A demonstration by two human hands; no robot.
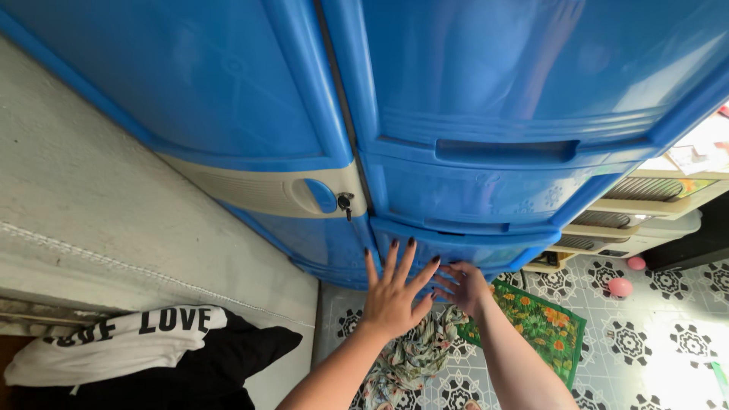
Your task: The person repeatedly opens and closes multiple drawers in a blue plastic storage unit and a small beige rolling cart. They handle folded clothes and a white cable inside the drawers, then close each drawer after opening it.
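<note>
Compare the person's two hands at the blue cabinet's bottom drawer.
The left hand is spread flat, fingers splayed, back towards the camera; the right hand is curled with bent fingers. The left hand lies against the bottom drawer front; the right hand sits at its lower edge. Both have dark-painted nails.

1. A black-and-white printed cloth (144, 345) lies bunched at lower left against a pale rough wall (99, 197).
2. A green floral mat (543, 323) lies on the patterned grey floor tiles (653, 342).
3. Two small pink balls (620, 287) rest near stacked cream plastic shelves (638, 220).
</note>
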